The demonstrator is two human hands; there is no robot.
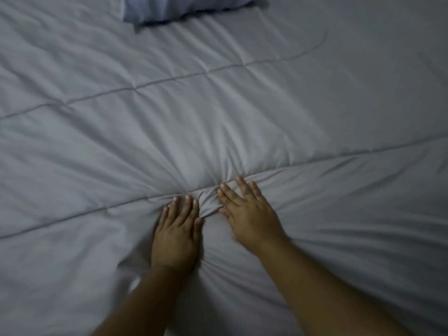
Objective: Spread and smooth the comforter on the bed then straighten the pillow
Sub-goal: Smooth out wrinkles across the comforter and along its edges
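pillow: cut by top edge, only its near end shows. comforter runs off all four edges, bed sides unseen. left forearm and right forearm cropped at the edge opposite the pillow. Palms of left hand, right hand face down, hidden. Right wrist edge slightly blurred.

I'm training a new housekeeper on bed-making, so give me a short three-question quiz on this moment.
1. True or false: the left hand and the right hand both press flat on the comforter.
2. Where is the pillow? A) under the left hand; B) at the far edge of view, beyond both hands; C) beside the right wrist.
3. Fill in: the folds bunch up ___ the two hands.

Key: 1 true; 2 B; 3 between.
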